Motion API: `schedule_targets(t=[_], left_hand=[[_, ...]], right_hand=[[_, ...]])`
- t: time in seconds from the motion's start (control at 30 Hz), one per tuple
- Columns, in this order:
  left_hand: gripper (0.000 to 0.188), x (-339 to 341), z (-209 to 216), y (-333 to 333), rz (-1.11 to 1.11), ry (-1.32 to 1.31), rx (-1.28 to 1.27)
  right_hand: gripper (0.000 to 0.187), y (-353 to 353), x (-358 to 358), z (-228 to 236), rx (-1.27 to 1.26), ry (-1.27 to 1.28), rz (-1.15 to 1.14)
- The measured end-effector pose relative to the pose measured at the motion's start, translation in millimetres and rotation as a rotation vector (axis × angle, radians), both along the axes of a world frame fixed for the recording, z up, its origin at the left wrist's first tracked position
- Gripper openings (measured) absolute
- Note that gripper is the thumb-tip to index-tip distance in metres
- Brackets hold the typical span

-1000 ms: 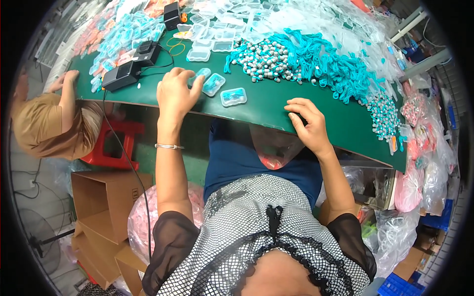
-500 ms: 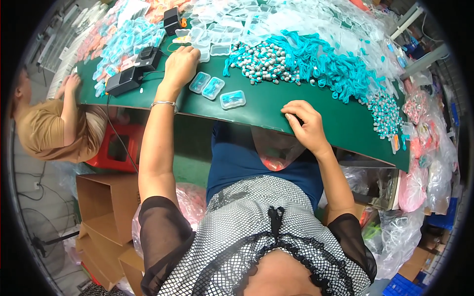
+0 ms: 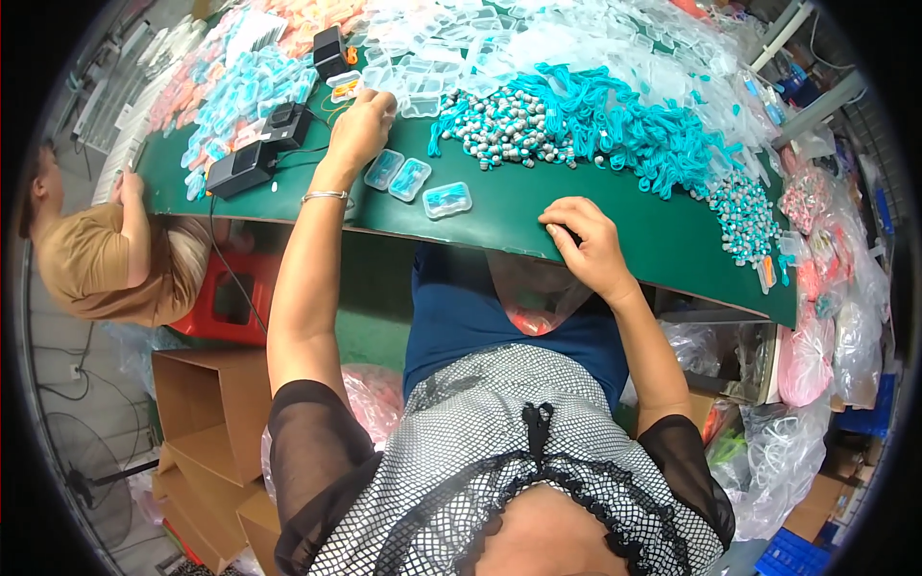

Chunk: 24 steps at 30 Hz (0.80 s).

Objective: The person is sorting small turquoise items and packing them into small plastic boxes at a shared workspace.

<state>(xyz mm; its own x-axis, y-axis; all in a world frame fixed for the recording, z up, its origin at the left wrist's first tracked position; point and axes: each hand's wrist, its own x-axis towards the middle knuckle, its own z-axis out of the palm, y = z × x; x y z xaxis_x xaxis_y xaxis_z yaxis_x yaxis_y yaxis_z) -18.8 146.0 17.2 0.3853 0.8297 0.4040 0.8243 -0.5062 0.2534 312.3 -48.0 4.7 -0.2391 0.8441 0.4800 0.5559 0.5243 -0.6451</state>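
My left hand (image 3: 361, 127) reaches across the green table among the clear plastic cases, its fingers drawn together; whatever they hold, if anything, is hidden. Just beyond it is an open clear case (image 3: 345, 85) with orange pieces inside. Below this hand lie two small cases (image 3: 410, 180) with turquoise contents, and a third case (image 3: 448, 200) sits nearer the table edge. My right hand (image 3: 584, 238) rests at the front edge, fingers loosely bent and thumb apart, with nothing seen in it.
Turquoise cords (image 3: 624, 120) and grey-and-turquoise beads (image 3: 509, 125) are heaped ahead. Clear empty cases (image 3: 423, 96) pile up behind. Black boxes (image 3: 242, 168) with cables stand at left, near filled blue cases (image 3: 259, 91). Another person (image 3: 106, 254) sits at the far left.
My left hand has shifted slightly right and nearer to me, uncovering more of the case with orange pieces. My right hand stays at the edge, almost unmoved.
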Motion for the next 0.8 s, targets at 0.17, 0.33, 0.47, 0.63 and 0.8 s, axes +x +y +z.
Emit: schedule_targets(t=[0.17, 0.33, 0.47, 0.63, 0.8], left_hand=[[0.02, -9, 1, -1, -0.072, -0.011, -0.065], [0.018, -7, 5, 7, -0.072, -0.062, -0.009], [0.013, 5, 25, -4, -0.099, -0.167, -0.065], [0.017, 51, 54, -53, -0.313, -0.339, 0.086], [0.015, 140, 36, -110, -0.572, -0.245, 0.149]], right_hand=[[0.012, 1, -2, 0, 0.034, -0.019, -0.012], [0.009, 1, -3, 0, 0.064, -0.045, -0.03], [0.009, 1, -1, -3, 0.042, -0.018, -0.027], [0.015, 2, -3, -2, 0.023, 0.089, -0.002], [0.044, -3, 9, 3, -0.182, 0.639, -0.041]])
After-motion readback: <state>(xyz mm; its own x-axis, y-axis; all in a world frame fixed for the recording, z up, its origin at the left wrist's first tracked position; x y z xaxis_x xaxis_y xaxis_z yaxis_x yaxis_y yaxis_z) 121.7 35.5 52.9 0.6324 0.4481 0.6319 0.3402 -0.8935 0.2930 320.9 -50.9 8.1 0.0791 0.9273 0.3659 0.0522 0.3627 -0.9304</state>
